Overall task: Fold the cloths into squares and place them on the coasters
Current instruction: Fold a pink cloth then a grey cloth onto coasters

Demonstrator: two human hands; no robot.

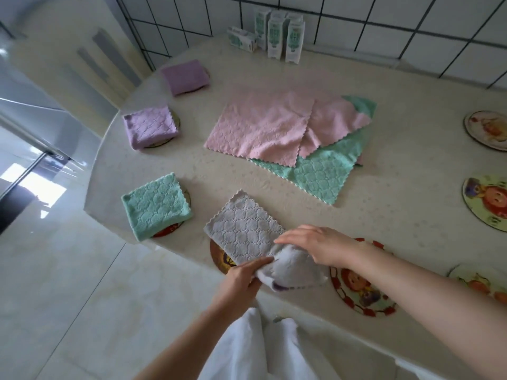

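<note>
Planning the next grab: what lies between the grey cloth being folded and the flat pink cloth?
Only bare countertop separates the grey cloth from the pink cloth, as the head view shows.

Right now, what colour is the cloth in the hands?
Pale grey cloth with a quilted diamond pattern, seen best in the head view.
</note>
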